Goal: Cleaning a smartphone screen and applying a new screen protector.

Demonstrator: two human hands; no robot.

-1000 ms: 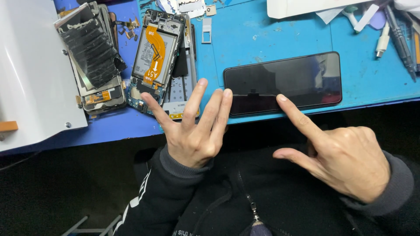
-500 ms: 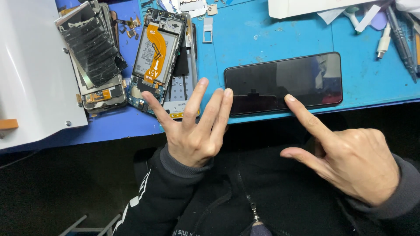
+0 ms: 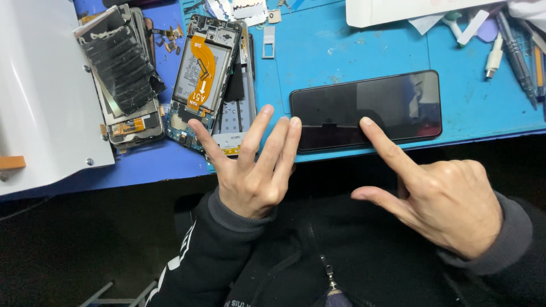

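Black phone screen (image 3: 367, 111), right hand (image 3: 438, 199) forefinger nearer than before.

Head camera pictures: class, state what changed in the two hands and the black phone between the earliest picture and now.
The right hand slid slightly left, index finger stretched onto the black phone. Nothing was grasped or released. The left hand, phone and opened phone stayed put.

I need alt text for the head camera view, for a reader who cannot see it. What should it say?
A person's right hand presses its index finger on a black phone lying on a blue mat. The left hand rests open at the phone's left end, beside an opened phone with an orange flex cable. Tools lie at the upper right.
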